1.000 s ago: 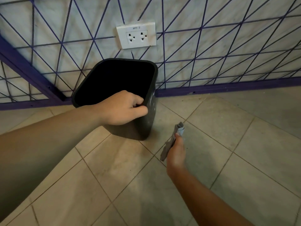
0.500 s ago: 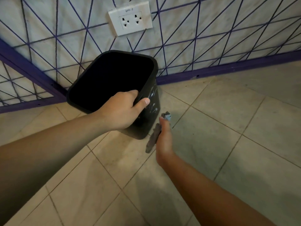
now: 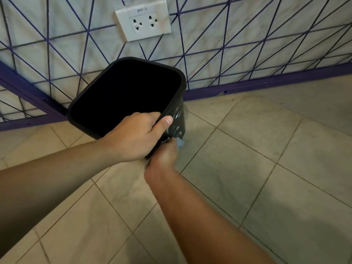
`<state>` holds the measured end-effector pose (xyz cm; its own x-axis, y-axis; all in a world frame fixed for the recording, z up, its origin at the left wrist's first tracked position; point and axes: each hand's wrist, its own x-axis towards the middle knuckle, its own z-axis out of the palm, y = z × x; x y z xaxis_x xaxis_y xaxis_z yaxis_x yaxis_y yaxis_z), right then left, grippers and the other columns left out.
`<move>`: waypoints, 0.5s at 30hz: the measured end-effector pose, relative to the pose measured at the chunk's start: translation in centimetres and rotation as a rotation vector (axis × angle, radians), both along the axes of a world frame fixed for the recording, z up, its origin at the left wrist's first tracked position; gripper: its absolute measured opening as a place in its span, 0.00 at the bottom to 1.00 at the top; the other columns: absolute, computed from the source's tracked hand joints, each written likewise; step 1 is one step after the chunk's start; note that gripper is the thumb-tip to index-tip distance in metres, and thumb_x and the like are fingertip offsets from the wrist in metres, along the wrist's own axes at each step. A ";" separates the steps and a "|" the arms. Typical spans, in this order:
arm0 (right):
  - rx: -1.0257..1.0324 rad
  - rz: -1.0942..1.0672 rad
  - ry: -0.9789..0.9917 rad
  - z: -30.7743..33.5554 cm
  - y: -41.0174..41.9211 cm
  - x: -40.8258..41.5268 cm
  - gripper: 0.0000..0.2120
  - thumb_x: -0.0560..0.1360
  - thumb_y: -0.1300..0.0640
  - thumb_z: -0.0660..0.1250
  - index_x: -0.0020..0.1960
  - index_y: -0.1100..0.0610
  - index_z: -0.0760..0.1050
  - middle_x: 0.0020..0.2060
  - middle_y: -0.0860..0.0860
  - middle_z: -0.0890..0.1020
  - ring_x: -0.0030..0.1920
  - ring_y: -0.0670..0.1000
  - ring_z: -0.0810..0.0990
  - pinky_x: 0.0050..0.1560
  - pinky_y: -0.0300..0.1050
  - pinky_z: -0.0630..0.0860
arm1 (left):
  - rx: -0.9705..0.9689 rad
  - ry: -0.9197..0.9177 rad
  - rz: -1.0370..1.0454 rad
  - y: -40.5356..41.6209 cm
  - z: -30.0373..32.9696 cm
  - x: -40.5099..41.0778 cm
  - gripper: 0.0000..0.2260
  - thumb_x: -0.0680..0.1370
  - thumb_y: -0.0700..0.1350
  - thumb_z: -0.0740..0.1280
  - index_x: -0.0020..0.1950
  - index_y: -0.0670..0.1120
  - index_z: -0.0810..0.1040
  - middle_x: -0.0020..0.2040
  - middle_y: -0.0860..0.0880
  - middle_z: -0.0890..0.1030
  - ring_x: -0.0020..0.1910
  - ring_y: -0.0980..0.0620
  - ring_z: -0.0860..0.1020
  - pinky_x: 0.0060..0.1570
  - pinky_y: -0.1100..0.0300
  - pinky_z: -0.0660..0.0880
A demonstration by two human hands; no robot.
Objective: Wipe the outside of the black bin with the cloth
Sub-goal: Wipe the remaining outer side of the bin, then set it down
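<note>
Right hand (image 3: 165, 156) is bunched around the grey cloth (image 3: 181, 143), fingers curled on it, pressing it to the lower outer wall of the black bin (image 3: 177, 119), near side. Only a small corner of cloth shows past the knuckles; the rest is hidden behind the hand. Left hand (image 3: 136, 137) clamps the bin's near rim, thumb on the outside, fingers hooked inside. The bin is tipped toward the person, mouth facing the camera; it sits on the tiled floor (image 3: 247, 168) just in front of the wall with the purple grid (image 3: 228, 54), below a white double socket (image 3: 143, 21). Whitish smears show on the bin wall right above the cloth.

Doing it well, by my read: hold the rim grip firm so the bin doesn't skid or rock, press the cloth flat rather than balled up, and stroke up over the smears toward the rim. Then rotate the bin with the left hand to reach the sides facing the wall. Risk: the tilted bin slipping on smooth tile.

Versus half a second ago: the right hand was just beside the bin with the cloth hanging free and apart from the wall; now the cloth is against it. One second ago that hand was well out over the floor. The left hand's rim grip is unchanged; the camera has closed in slightly.
</note>
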<state>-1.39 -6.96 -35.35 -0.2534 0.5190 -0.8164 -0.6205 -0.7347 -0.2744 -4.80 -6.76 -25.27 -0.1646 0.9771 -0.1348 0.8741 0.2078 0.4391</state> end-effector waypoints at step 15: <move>0.057 -0.010 -0.042 0.3 -0.4 0.1 0.35 0.88 0.39 0.59 0.90 0.52 0.59 0.87 0.57 0.66 0.84 0.57 0.70 0.83 0.57 0.70 | -0.039 -0.134 0.025 0.9 -0.4 -0.9 0.32 0.81 0.64 0.49 0.49 0.40 0.82 0.43 0.43 0.85 0.43 0.47 0.84 0.49 0.44 0.80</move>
<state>-1.27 -7.37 -35.05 -0.2143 0.5676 -0.7949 -0.6150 -0.7107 -0.3417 -5.68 -5.86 -25.71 -0.1669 0.9665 -0.1951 0.8027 0.2481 0.5424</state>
